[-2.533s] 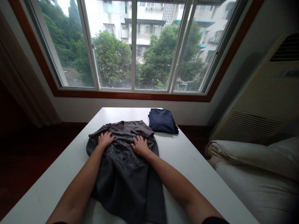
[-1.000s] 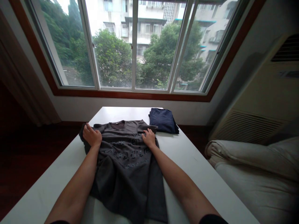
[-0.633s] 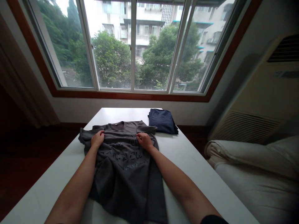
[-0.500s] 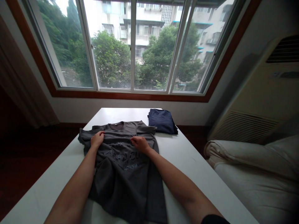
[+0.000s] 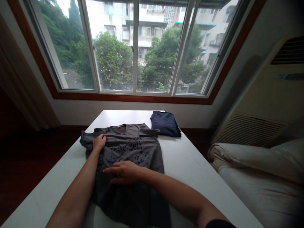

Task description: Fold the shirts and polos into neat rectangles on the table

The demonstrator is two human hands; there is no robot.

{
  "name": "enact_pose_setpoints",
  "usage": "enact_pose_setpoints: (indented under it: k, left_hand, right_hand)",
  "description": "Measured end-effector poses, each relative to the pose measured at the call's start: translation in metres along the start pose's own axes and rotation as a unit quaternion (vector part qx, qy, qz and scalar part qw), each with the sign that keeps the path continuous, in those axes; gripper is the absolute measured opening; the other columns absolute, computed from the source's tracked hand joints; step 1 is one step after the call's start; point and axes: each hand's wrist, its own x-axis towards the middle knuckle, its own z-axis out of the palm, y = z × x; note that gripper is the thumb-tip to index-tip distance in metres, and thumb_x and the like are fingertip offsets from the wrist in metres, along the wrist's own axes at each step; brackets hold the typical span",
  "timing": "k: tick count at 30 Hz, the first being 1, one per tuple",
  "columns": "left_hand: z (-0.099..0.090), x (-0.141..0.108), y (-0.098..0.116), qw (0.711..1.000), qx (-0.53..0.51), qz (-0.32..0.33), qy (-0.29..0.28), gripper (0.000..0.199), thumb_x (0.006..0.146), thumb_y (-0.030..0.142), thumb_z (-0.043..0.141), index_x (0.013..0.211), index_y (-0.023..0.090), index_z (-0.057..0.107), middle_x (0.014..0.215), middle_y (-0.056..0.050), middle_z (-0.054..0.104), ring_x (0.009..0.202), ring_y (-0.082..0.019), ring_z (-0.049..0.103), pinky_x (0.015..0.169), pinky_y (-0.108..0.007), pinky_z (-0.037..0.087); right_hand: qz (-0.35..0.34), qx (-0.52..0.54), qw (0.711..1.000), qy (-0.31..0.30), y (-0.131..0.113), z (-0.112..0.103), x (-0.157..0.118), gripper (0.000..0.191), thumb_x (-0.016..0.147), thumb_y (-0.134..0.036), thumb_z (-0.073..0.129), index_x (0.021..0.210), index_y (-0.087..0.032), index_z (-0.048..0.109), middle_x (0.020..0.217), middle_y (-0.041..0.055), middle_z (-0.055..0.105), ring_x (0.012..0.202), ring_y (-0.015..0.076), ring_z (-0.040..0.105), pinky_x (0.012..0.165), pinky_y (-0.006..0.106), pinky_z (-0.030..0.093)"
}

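A dark grey T-shirt (image 5: 152, 158) with dark lettering across its chest lies spread on the white table (image 5: 187, 174), its neckline toward the window. At the left chest, below the sleeve, my left hand (image 5: 99, 142) is closed with its fingertips pinching the cloth. My right hand (image 5: 125, 172) is over the middle of the shirt just under the lettering, fingers stretched out to the left and apart, holding nothing. Whether its palm touches the cloth I cannot tell. My forearms cover parts of both sides of the shirt.
A folded dark navy garment (image 5: 165, 123) lies at the table's far right edge, close to the T-shirt's right sleeve. A pale cushioned seat (image 5: 258, 177) stands to the right. Behind the table are a wall and a wide window (image 5: 135, 57).
My right hand has let go of the cloth at the chest, moved nearer and left, and opened. The lettering lies flatter and shows more. My left hand has stayed in place.
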Motion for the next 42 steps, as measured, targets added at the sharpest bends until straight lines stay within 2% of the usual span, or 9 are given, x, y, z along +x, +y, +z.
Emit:
enact_pose_setpoints:
  k: [4,7,11,16,20,26,31,36,42]
  left_hand:
    - [-0.004,-0.005,0.006,1.0,0.004,-0.004,0.004,0.036,0.097,0.029,0.049,0.122,0.027,0.075,0.116,-0.004,0.08,0.114,-0.027,0.071,0.097,-0.033,0.051]
    - [-0.008,-0.009,0.012,1.0,0.005,-0.013,0.012,0.034,0.095,0.029,0.052,0.12,0.026,0.076,0.113,-0.004,0.08,0.112,-0.027,0.072,0.096,-0.034,0.052]
    - [-0.008,-0.009,0.012,1.0,0.005,-0.013,0.013,0.034,0.094,0.029,0.054,0.119,0.027,0.077,0.113,-0.004,0.08,0.111,-0.028,0.072,0.096,-0.034,0.051]
    - [-0.004,-0.005,0.006,1.0,0.007,-0.005,0.001,0.036,0.098,0.03,0.048,0.121,0.028,0.075,0.115,-0.004,0.08,0.113,-0.027,0.071,0.096,-0.035,0.05]
    - [-0.005,-0.006,0.007,1.0,0.015,-0.008,0.001,0.036,0.097,0.031,0.048,0.12,0.027,0.075,0.117,-0.005,0.079,0.115,-0.028,0.07,0.097,-0.036,0.05]
    - [-0.011,-0.013,0.016,1.0,0.019,-0.008,0.002,0.036,0.096,0.031,0.049,0.119,0.027,0.076,0.115,-0.006,0.08,0.114,-0.028,0.071,0.096,-0.035,0.051]
    - [-0.017,-0.019,0.024,1.0,0.021,-0.012,0.005,0.034,0.094,0.029,0.052,0.117,0.027,0.077,0.113,-0.006,0.08,0.113,-0.029,0.071,0.096,-0.036,0.051]
    - [-0.022,-0.024,0.032,1.0,0.023,-0.017,0.004,0.032,0.093,0.029,0.055,0.117,0.027,0.077,0.109,-0.005,0.081,0.113,-0.029,0.071,0.098,-0.037,0.05]
    - [-0.026,-0.027,0.035,0.999,0.04,-0.006,0.0,0.031,0.093,0.03,0.056,0.116,0.028,0.077,0.109,-0.005,0.081,0.111,-0.03,0.072,0.096,-0.038,0.051]
  right_hand:
    - [-0.063,-0.035,0.997,0.017,-0.014,0.001,0.005,0.043,0.105,-0.053,0.054,0.136,-0.027,0.067,0.116,0.0069,0.066,0.103,0.0194,0.063,0.093,0.03,0.05]
    - [-0.098,-0.036,0.994,0.044,-0.022,0.004,0.009,0.041,0.107,-0.051,0.051,0.133,-0.025,0.069,0.131,0.0086,0.062,0.11,0.0204,0.061,0.1,0.033,0.047]
    - [-0.102,-0.043,0.994,-0.001,-0.027,0.008,0.009,0.044,0.106,-0.053,0.05,0.139,-0.026,0.063,0.115,0.0055,0.068,0.099,0.02,0.066,0.085,0.032,0.05]
    - [-0.014,-0.086,0.995,-0.044,-0.024,0.012,0.005,0.06,0.098,-0.067,0.056,0.145,-0.029,0.055,0.102,0.0048,0.07,0.079,0.0199,0.067,0.065,0.028,0.047]
    - [-0.019,-0.098,0.993,-0.064,-0.021,0.015,0.006,0.033,0.101,-0.053,0.058,0.117,-0.024,0.065,0.092,0.0026,0.071,0.078,0.0187,0.067,0.067,0.028,0.046]
    - [-0.054,-0.036,0.997,0.05,-0.019,0.009,0.013,0.023,0.104,-0.042,0.056,0.104,-0.021,0.065,0.094,0.0037,0.068,0.086,0.0176,0.063,0.082,0.03,0.049]
    - [-0.075,0.132,0.981,0.124,-0.027,-0.004,0.015,0.018,0.098,-0.035,0.067,0.091,-0.019,0.064,0.111,0.0096,0.067,0.104,0.019,0.062,0.099,0.033,0.05]
    - [-0.121,0.334,0.934,0.03,-0.034,-0.01,0.014,0.019,0.1,-0.034,0.064,0.101,-0.015,0.066,0.112,0.011,0.068,0.105,0.0176,0.067,0.098,0.027,0.052]
    - [-0.143,0.384,0.903,-0.126,-0.045,-0.019,0.011,0.019,0.098,-0.036,0.069,0.1,-0.017,0.068,0.109,0.0056,0.069,0.106,0.0161,0.067,0.101,0.022,0.05]
